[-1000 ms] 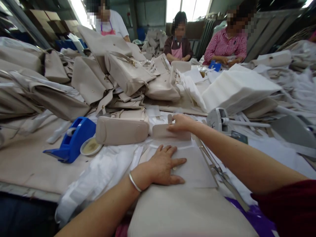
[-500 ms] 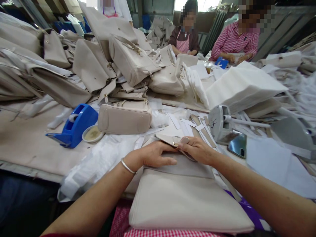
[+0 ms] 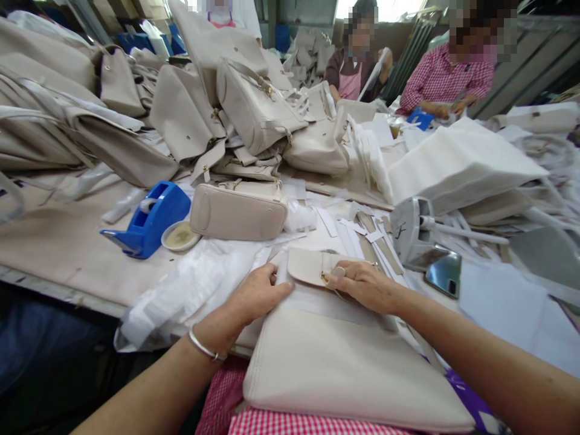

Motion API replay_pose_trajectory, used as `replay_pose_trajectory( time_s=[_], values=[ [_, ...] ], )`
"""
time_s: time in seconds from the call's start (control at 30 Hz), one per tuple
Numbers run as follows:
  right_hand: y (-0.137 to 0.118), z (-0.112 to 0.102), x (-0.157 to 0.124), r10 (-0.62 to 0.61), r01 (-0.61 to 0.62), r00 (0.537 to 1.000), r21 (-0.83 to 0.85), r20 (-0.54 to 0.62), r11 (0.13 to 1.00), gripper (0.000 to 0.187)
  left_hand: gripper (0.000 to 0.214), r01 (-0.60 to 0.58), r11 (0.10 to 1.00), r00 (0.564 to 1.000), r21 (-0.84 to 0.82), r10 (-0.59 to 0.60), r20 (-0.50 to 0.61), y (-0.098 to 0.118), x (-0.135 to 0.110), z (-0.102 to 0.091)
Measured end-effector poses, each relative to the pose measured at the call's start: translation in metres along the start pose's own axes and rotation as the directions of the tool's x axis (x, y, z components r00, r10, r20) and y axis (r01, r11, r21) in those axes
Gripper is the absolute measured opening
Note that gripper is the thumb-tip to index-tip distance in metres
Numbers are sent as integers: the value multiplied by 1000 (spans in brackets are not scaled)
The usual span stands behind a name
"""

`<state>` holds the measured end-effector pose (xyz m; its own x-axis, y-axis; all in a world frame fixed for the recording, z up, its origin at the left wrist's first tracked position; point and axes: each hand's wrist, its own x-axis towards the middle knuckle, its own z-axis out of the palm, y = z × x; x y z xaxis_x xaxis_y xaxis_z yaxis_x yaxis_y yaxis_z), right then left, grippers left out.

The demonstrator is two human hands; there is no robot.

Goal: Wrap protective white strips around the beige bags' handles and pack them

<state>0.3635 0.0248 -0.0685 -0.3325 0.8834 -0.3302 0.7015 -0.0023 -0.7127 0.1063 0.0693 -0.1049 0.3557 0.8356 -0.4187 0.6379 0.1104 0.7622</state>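
A beige handbag (image 3: 348, 368) lies flat in front of me, its lower part over a red checked cloth. Across its upper part is a thin, translucent white sheet (image 3: 324, 302). My left hand (image 3: 256, 296) has thumb and curled fingers at the sheet's left edge, pinching it. On top of the sheet is a beige strap tab (image 3: 306, 266) with a rounded end and gold hardware. My right hand (image 3: 362, 285) grips this tab at the hardware, thumb on top; the fingertips underneath are hidden.
A blue tape dispenser (image 3: 154, 220), a small dish (image 3: 180, 235) and another beige bag (image 3: 240, 211) stand beyond my left hand. To the right are a grey tape dispenser (image 3: 410, 232), a phone (image 3: 444, 270) and white padding sheets (image 3: 471, 163). Bags pile up behind; co-workers sit opposite.
My left hand has moved left and down, from under the tab to the sheet's edge. The tab now lies flatter, still in my right hand. One co-worker has raised a white piece.
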Motion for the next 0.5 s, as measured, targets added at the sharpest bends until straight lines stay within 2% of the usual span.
replay_pose_trajectory(
  time_s=[0.07, 0.3, 0.4, 0.5],
  values=[
    [-2, 0, -2, -14, 14, 1000, -39, 5, 999, 41, 39, -5, 999, 999, -53, 7, 31, -1, 2, 2],
    [0, 9, -7, -157, 155, 987, -259, 13, 953, 42, 39, -31, 968, 998, -248, 41, 38, -10, 1, 4],
    [-1, 20, -10, -190, 171, 982, -419, -3, 892, 39, 38, -29, 941, 994, -336, 62, 87, -7, -3, 0],
    [-5, 32, -10, -188, 164, 982, -596, 23, 786, 34, 45, -26, 908, 981, -418, 105, 166, -2, -6, -5]
  ],
)
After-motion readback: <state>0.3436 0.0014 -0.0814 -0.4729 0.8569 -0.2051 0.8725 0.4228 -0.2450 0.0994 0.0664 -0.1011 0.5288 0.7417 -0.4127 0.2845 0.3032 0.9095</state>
